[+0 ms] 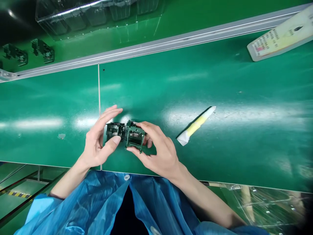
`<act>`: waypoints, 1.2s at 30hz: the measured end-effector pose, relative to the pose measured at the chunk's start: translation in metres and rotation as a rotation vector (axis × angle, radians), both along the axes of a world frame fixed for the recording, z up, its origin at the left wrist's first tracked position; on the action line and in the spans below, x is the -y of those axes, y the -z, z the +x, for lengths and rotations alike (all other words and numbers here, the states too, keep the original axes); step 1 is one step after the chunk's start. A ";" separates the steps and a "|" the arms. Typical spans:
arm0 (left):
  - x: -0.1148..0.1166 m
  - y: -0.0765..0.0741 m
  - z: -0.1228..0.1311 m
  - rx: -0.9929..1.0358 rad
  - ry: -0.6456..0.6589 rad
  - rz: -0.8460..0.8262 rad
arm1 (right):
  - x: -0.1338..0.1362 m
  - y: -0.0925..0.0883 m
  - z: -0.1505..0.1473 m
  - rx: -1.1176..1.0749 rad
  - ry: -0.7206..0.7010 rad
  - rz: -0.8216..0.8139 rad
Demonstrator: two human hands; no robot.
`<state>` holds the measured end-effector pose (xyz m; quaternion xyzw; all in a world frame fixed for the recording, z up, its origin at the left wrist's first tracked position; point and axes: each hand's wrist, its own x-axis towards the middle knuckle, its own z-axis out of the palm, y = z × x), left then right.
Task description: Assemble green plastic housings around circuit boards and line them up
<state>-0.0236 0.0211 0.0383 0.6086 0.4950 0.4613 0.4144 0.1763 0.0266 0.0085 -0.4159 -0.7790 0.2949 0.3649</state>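
Note:
Two small dark frame-like mechanical parts with openings in their middles are side by side in front of me. My left hand (pixel 99 140) is loosely around the left dark part (pixel 114 130), its thumb over the near edge and its index finger stretched out beyond. My right hand (pixel 161 148) grips the right dark part (pixel 135 136) between thumb and fingers, from its right side. The two parts are close together, perhaps touching. The undersides of both are hidden, so I cannot tell whether they rest on the green bench top (pixel 232 147).
Right of my hands lies a white and yellow wrapped stick-like tool (pixel 197 125). A pale labelled object (pixel 278 37) is at the far right. Behind a metal rail (pixel 171 44) are a clear plastic tray (pixel 93 16) and more dark parts (pixel 42 50).

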 end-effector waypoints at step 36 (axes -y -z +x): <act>0.007 0.003 -0.060 -0.119 -0.005 -0.069 | -0.013 -0.010 0.031 0.188 0.059 -0.083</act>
